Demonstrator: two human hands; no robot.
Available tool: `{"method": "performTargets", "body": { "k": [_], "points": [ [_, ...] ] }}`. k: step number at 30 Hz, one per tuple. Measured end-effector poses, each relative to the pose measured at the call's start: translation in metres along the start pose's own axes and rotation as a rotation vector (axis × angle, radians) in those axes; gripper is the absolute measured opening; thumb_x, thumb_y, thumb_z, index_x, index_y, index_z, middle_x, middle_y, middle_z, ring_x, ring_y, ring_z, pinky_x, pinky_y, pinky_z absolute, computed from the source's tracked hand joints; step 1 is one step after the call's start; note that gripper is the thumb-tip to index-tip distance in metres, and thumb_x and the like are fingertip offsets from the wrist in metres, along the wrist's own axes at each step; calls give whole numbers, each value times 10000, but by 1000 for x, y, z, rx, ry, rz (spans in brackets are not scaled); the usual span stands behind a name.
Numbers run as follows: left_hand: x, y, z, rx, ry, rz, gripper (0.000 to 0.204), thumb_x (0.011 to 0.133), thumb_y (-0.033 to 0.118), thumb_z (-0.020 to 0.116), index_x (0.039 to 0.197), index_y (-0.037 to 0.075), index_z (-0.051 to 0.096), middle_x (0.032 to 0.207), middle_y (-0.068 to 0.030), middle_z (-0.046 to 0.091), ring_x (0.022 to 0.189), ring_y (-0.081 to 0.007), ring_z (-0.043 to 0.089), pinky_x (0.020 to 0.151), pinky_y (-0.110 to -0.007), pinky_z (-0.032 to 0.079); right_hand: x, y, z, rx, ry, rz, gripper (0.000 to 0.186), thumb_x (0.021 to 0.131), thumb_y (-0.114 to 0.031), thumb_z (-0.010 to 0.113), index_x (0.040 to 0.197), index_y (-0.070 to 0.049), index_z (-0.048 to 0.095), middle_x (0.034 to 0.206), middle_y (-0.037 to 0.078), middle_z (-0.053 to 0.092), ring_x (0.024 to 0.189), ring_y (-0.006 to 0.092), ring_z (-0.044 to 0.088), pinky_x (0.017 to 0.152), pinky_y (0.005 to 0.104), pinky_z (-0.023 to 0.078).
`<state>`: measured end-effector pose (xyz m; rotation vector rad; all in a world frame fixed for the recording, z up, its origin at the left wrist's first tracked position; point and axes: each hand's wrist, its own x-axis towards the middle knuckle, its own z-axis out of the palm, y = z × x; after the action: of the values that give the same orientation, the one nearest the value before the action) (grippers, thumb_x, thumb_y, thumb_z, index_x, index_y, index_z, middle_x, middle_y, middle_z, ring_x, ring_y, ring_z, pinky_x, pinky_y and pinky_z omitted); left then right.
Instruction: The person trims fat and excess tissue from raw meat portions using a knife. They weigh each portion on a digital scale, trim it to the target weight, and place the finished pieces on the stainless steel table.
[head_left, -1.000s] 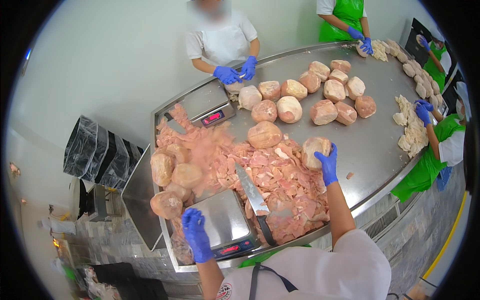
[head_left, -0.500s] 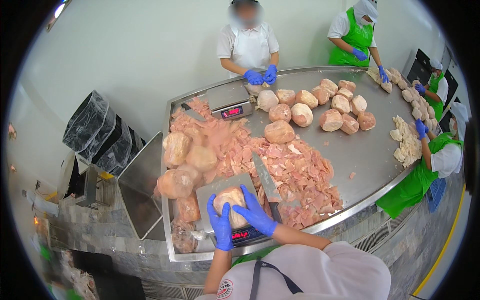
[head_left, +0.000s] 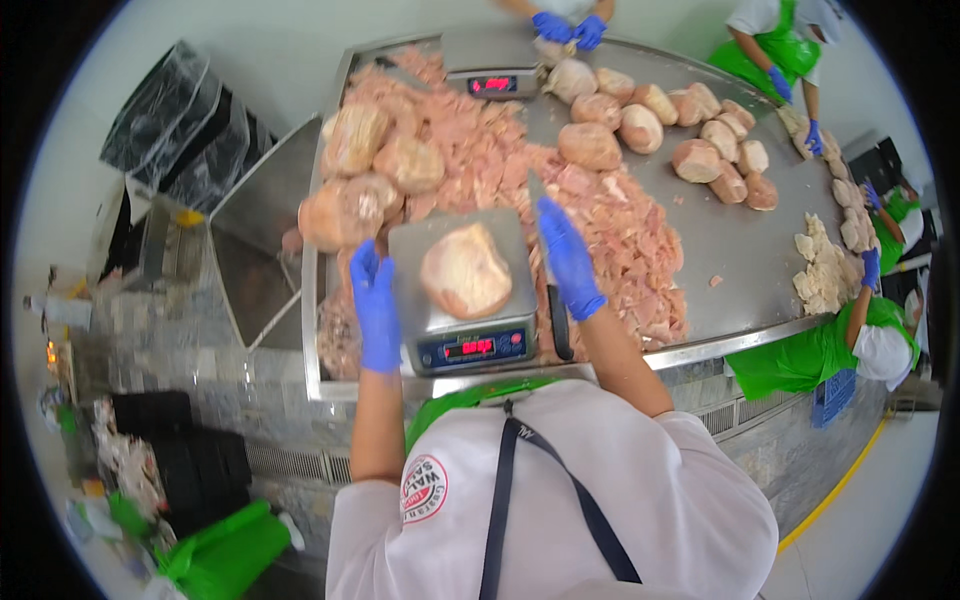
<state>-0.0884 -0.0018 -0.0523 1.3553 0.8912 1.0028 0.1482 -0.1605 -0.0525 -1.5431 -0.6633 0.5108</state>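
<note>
A pale pink rounded lump of meat (head_left: 466, 272) rests on the steel plate of a scale (head_left: 415, 315) with a lit red display. My left hand (head_left: 376, 305) is beside the scale's left edge, open, with nothing in it. My right hand (head_left: 568, 258), also open, hovers at the scale's right side over a large knife (head_left: 558, 325), its fingers apart from the lump. Pink sliced meat pieces (head_left: 635, 265) spread right of and behind the scale. More large lumps (head_left: 345, 220) are piled left of it.
Co-workers' gloved hands (head_left: 555, 28) work along the steel table's (head_left: 755, 275) far and right edges, near a second scale (head_left: 490, 55), many meat lumps (head_left: 695, 160) and pale cloth-like heaps (head_left: 820, 270). A steel tray (head_left: 250, 240) and plastic-covered black bins (head_left: 160, 120) stand left.
The lump went from my right hand to between both hands on the scale, and now sits there released, my hands drawn apart to either side. The view has tilted down toward my body.
</note>
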Motion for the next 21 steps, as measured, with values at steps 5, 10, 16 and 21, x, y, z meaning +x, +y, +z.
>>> {"method": "performTargets", "body": {
  "k": [5, 10, 16, 21],
  "points": [
    [3, 11, -14, -97, -21, -32, 443, 982, 122, 581, 1400, 9, 483, 1335, -75, 529, 1231, -153, 493, 1075, -304, 379, 10, 2, -15, 90, 27, 34, 485, 1045, -281, 518, 1417, 29, 493, 1422, 134, 542, 1320, 205, 494, 1124, 315, 354],
    [-5, 8, -22, -201, -13, -112, 464, 964, 105, 601, 1409, 36, 489, 1335, -46, 539, 1217, -111, 513, 1044, -269, 411, 9, -21, -13, 111, -4, 79, 477, 1035, -275, 530, 1410, 19, 505, 1428, 99, 531, 1318, 180, 488, 1122, 314, 354],
    [-21, 20, -19, -315, -32, -332, 470, 958, 115, 622, 1402, 37, 490, 1340, -70, 542, 1229, -184, 537, 1051, -332, 434, 8, -15, 3, 7, -67, 34, 491, 1033, -303, 545, 1400, 22, 511, 1390, 127, 562, 1272, 193, 522, 1094, 318, 381],
    [-34, 9, -15, -328, -140, -448, 494, 967, 142, 615, 1423, 41, 453, 1345, -91, 538, 1230, -223, 548, 1010, -348, 484, 0, 1, 33, -10, -206, 61, 488, 1032, -334, 543, 1373, 15, 535, 1362, 140, 580, 1243, 205, 541, 1070, 317, 401]
  ]
}}
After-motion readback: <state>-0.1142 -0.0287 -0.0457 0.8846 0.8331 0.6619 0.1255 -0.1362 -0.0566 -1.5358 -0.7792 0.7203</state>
